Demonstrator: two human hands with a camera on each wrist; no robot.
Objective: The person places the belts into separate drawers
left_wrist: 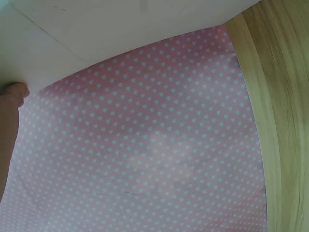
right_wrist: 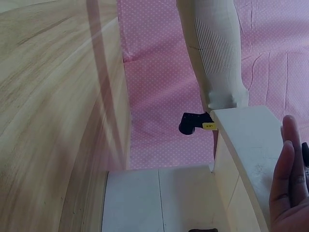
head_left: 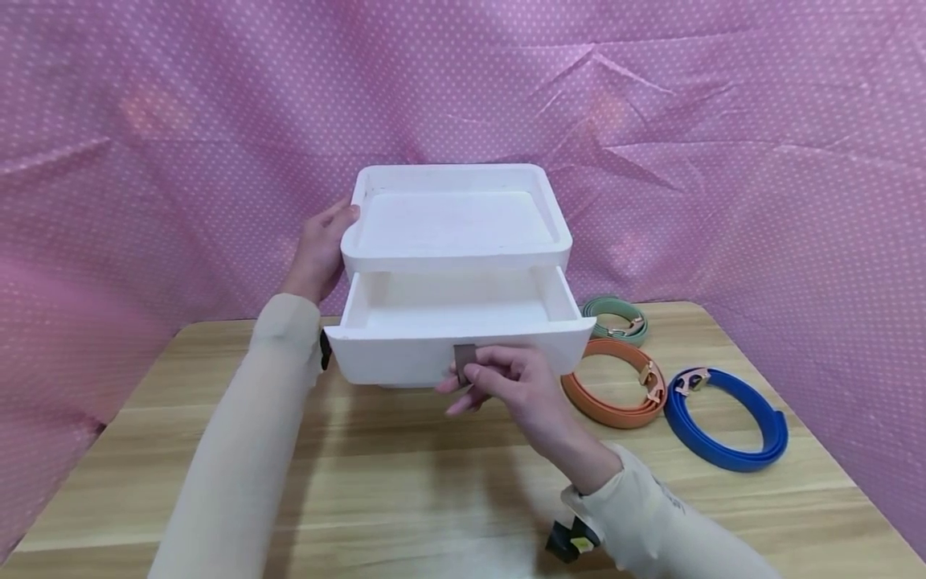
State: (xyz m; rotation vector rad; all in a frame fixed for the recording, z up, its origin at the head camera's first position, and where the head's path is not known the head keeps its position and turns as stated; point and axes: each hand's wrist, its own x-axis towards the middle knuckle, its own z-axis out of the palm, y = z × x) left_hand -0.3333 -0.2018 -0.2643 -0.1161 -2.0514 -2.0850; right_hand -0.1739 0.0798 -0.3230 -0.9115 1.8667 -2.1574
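A white drawer box [head_left: 463, 213] with a shallow tray-like top stands in the middle, its upper drawer [head_left: 463, 355] pulled forward. Nothing is visible inside the part of that drawer that shows. A dark grey-brown pull tab [head_left: 464, 362] hangs at the drawer's front. My right hand [head_left: 521, 386] pinches this tab between thumb and fingers. In the right wrist view, part of the right hand [right_wrist: 289, 188] shows beside the drawer front [right_wrist: 251, 137]. My left hand [head_left: 318, 249] holds the box's left side near the back, fingertips at its upper rim; some fingers are hidden.
To the right of the box lie three coiled belts: a green one [head_left: 615, 318], an orange one [head_left: 615, 414] and a blue one [head_left: 731, 458]. They rest on a wooden table [head_left: 405, 498]. A pink dotted cloth [head_left: 463, 80] hangs behind and along the sides.
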